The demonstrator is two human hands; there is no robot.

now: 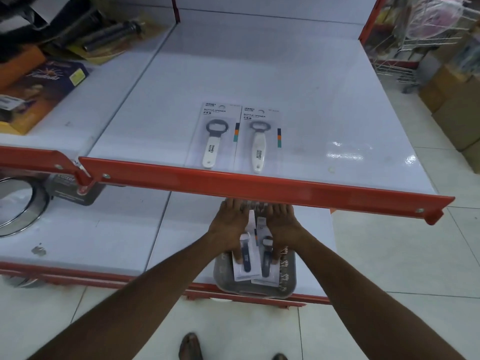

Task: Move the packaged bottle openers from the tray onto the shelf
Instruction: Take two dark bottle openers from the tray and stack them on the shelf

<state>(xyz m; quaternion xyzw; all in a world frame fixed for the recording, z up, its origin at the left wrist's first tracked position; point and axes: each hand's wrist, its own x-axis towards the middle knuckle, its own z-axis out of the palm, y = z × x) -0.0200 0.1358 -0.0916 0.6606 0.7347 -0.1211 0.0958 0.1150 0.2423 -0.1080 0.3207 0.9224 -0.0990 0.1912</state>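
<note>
Fingertips hidden behind shelf [259,187] lip. 2 packs on shelf, 2 over tray [255,291] below — left hand [228,227] grips left pack [245,263], right hand [281,226] right pack [266,266].

**Surrounding Items, Non-Task**

On your upper left, note the dark blue box [55,74] lying flat, with black cylindrical handles [111,35] behind it. On the lower level at left, a round metal-rimmed lid [18,203] sits beside a dark "Cutter" package [71,189]. To your right, cardboard boxes [452,100] stand on the tiled floor [389,268] near a white wire rack [426,40].
</note>
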